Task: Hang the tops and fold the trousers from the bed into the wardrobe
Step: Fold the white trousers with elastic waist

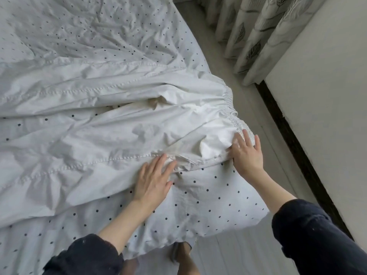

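Trousers (123, 120), white, lie spread on the bed (208, 197); left hand (153, 179) and right hand (246, 153) press flat, fingers straight. Folding seems next.

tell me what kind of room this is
Most likely a bedroom: a bed with polka-dot bedding, white trousers laid out on it, and leaf-patterned curtains hanging along the wall beside it.

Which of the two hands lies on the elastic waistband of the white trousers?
The right hand: its straight fingers rest at the gathered waistband end of the white trousers, near the bed's corner. The left hand lies flat farther along, on the side seam.
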The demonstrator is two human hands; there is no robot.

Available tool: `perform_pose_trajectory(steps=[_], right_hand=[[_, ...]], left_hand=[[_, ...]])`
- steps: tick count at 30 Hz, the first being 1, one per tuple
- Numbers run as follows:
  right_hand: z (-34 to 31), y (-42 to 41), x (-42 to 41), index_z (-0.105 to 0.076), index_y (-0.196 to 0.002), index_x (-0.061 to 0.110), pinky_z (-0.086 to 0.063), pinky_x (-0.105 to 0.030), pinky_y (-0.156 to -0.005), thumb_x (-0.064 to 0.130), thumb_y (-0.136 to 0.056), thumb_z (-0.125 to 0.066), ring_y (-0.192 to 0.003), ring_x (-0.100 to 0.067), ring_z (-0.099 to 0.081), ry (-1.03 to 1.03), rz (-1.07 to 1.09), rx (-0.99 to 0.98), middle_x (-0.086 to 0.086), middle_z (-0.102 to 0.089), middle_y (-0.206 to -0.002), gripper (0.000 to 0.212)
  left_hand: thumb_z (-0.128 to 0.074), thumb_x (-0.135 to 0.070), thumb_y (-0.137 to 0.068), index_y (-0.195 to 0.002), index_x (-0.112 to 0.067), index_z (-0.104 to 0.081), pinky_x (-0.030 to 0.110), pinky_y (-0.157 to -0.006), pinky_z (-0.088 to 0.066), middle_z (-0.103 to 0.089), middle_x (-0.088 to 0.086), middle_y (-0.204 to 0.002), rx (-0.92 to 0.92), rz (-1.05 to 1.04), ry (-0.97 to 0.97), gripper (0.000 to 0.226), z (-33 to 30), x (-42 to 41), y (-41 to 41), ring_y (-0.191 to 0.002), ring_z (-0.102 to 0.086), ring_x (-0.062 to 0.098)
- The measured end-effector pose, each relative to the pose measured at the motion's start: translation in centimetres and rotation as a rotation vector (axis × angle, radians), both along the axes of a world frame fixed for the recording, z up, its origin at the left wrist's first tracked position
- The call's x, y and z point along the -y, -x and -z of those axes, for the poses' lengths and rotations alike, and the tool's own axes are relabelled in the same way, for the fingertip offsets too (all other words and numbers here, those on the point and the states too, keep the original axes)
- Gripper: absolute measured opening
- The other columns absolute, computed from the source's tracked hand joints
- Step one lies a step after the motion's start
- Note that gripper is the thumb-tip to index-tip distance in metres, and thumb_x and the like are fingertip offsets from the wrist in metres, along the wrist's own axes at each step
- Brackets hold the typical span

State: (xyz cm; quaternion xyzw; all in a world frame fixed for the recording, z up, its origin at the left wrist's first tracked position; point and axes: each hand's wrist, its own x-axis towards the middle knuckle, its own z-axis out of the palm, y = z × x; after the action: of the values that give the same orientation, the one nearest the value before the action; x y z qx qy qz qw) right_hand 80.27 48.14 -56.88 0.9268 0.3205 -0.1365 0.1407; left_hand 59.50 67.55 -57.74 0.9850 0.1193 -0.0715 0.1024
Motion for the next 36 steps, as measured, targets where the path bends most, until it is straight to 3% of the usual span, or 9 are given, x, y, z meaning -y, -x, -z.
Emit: perform_pose_trajectory(steps=[3, 5, 10, 13, 16, 20, 24, 31, 36], right_hand=[[1.1, -0.5, 0.8, -0.056, -0.113, -0.001, -0.014, -0.051, -0.114, -0.006, -0.077, -0.054, -0.137, -0.034, -0.033, -0.174, -0.023, -0.002, -0.014, -0.053, -0.131, 0.036], [1.2, -0.4, 1.9, -0.060, -0.080, 0.001, -0.036, -0.056, -0.101, -0.017, -0.056, -0.060, -0.100, -0.036, -0.063, -0.287, -0.055, 0.068, -0.014, -0.067, -0.094, 0.030], [-1.2, 0.8, 6.6, -0.054, -0.064, 0.006, -0.048, -0.055, -0.083, -0.020, -0.039, -0.062, -0.061, -0.029, -0.062, -0.363, -0.047, 0.076, -0.006, -0.062, -0.064, 0.037], [-2.5, 2.6, 10.6, -0.043, -0.060, 0.012, -0.050, -0.053, -0.081, -0.019, -0.038, -0.062, -0.053, -0.029, -0.058, -0.283, -0.015, 0.057, -0.005, -0.053, -0.052, 0.042], [-3.8, 4.7, 13.4, -0.038, -0.075, 0.016, -0.035, -0.042, -0.096, -0.008, -0.066, -0.052, -0.081, -0.029, -0.062, -0.063, 0.131, -0.114, -0.006, -0.060, -0.071, 0.029], [-4.9, 6.9, 14.7, -0.035, -0.087, 0.021, -0.033, -0.031, -0.089, 0.006, -0.082, -0.045, -0.100, -0.021, -0.059, 0.082, 0.174, -0.173, 0.002, -0.065, -0.098, 0.019], [-5.8, 7.3, 13.9, -0.036, -0.086, 0.016, -0.027, -0.029, -0.073, 0.006, -0.081, -0.044, -0.093, -0.025, -0.058, -0.008, 0.284, -0.168, -0.002, -0.062, -0.088, 0.014], [-7.3, 4.6, 10.2, -0.057, -0.088, 0.009, -0.033, -0.036, -0.082, 0.007, -0.082, -0.047, -0.077, -0.031, -0.057, -0.417, 0.435, 0.035, -0.007, -0.062, -0.071, 0.011], [-6.9, 0.6, 6.3, -0.060, -0.090, 0.007, -0.034, -0.037, -0.084, 0.009, -0.089, -0.048, -0.092, -0.033, -0.056, -0.541, 0.465, 0.164, -0.009, -0.065, -0.089, 0.012]], left_hand=[[-0.082, -0.017, -0.062, -0.108, -0.016, -0.056, 0.043, -0.083, -0.052, -0.062, 0.013, -0.117, -0.006, -0.060, -0.053, 0.054, 0.0, 0.1, -1.0, -0.104, -0.063, 0.029], [-0.075, -0.009, -0.065, -0.087, -0.011, -0.063, 0.038, -0.074, -0.052, -0.065, 0.010, -0.100, 0.089, -0.075, -0.088, 0.025, -0.3, 0.1, -1.0, -0.088, -0.065, 0.028], [-0.047, -0.015, -0.082, -0.079, -0.015, -0.047, 0.025, -0.047, -0.035, -0.052, -0.002, -0.063, 0.096, 0.033, 0.085, 0.003, -3.2, 2.4, -0.4, -0.052, -0.054, 0.020], [-0.039, -0.021, -0.098, -0.100, -0.013, -0.045, 0.030, -0.055, -0.036, -0.056, 0.002, -0.074, -0.160, 0.105, 0.167, 0.010, -6.3, 5.1, 0.0, -0.064, -0.056, 0.025], [-0.030, -0.029, -0.102, -0.109, -0.015, -0.040, 0.032, -0.060, -0.034, -0.059, 0.003, -0.082, -0.249, 0.213, 0.168, 0.019, -8.2, 7.0, 0.6, -0.075, -0.058, 0.029], [-0.033, -0.025, -0.100, -0.111, -0.014, -0.041, 0.032, -0.064, -0.031, -0.060, 0.007, -0.092, -0.360, 0.247, 0.198, 0.017, -9.2, 7.1, 1.8, -0.083, -0.056, 0.029], [-0.045, -0.017, -0.094, -0.103, -0.016, -0.049, 0.026, -0.067, -0.028, -0.053, 0.000, -0.105, -0.287, 0.161, 0.242, 0.010, -10.5, 4.4, 1.9, -0.091, -0.050, 0.018], [-0.048, -0.022, -0.095, -0.096, -0.014, -0.050, 0.038, -0.072, -0.041, -0.056, -0.001, -0.085, -0.056, -0.174, 0.321, 0.008, -14.1, -1.0, -2.9, -0.088, -0.056, 0.030], [-0.054, -0.024, -0.093, -0.098, -0.012, -0.061, 0.038, -0.080, -0.043, -0.065, 0.010, -0.094, 0.068, -0.219, 0.345, 0.015, -16.3, -6.0, -9.0, -0.095, -0.057, 0.030]])
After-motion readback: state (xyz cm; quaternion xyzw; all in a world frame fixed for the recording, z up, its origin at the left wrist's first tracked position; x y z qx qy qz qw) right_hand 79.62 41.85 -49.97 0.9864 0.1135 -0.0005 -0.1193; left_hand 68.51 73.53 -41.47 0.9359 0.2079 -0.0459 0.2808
